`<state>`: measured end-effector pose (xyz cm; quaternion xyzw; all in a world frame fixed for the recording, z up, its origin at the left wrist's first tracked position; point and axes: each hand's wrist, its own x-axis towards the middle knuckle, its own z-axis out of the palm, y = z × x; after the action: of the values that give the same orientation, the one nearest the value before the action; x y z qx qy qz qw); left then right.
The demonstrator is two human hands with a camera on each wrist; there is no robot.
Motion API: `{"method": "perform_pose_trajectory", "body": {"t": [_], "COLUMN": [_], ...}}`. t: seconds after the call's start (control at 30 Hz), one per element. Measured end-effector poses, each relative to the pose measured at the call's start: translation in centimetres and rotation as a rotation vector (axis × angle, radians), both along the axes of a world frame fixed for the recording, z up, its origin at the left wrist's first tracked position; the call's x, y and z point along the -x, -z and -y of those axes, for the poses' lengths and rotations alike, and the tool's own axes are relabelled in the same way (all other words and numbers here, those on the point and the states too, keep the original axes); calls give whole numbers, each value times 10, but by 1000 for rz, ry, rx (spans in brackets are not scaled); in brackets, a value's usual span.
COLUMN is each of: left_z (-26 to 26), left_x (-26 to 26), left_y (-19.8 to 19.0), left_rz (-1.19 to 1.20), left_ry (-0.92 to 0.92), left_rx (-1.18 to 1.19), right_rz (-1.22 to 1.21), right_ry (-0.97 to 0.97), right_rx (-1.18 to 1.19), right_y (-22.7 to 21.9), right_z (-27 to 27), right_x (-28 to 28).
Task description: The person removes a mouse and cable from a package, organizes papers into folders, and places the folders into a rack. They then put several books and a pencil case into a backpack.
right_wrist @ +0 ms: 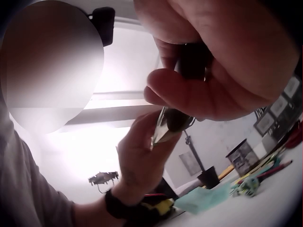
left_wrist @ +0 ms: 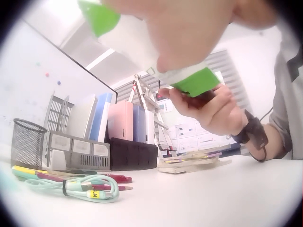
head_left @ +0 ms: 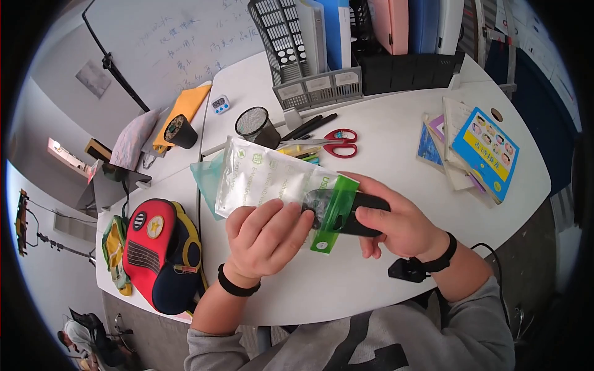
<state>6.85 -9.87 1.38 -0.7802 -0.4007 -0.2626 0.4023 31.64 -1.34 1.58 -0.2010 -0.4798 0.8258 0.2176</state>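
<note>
A white packet with green printed ends (head_left: 263,170) is held up over the table in the head view. My left hand (head_left: 266,241) pinches its near edge, fingers curled against the printed face. A flat black object with rounded corners (head_left: 369,201) overlaps the packet's green end, and a dark part shows through the clear window there. My right hand (head_left: 405,226) grips this object, thumb on top and fingers underneath. In the right wrist view the black object (right_wrist: 191,61) sits inside the curled right hand. What kind of object it is, I cannot tell.
Beyond the packet lie red-handled scissors (head_left: 342,143), black pens (head_left: 309,125) and a mesh pen cup (head_left: 257,127). A coiled mint cable (left_wrist: 75,187) is near them. Books (head_left: 486,151) lie right; a red and navy bag (head_left: 151,253) lies left. Binders (head_left: 337,34) stand behind.
</note>
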Motion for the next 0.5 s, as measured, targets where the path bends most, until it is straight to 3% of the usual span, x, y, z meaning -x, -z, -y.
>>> {"method": "perform_pose_trajectory", "body": {"t": [0.13,0.2,0.3,0.33,0.5], "left_z": [-3,-2,-1,-1,0], "left_x": [1,1,3,3,-5], "left_y": [1,3,2,1,-1], "left_rz": [54,84,124,131,100], "left_ry": [8,-20,-26,-1,106], "left_rx": [45,42,49,64,160], "right_rz": [106,126,302,319,198], "right_ry": [14,402,412,461,534], "right_rx": [-234,-1282,-1469,-1650,-1762], "right_y": [-1,11,11,9,16], "right_z": [2,-3,-1,-4,-5], "right_x": [0,5,3,4,12]}}
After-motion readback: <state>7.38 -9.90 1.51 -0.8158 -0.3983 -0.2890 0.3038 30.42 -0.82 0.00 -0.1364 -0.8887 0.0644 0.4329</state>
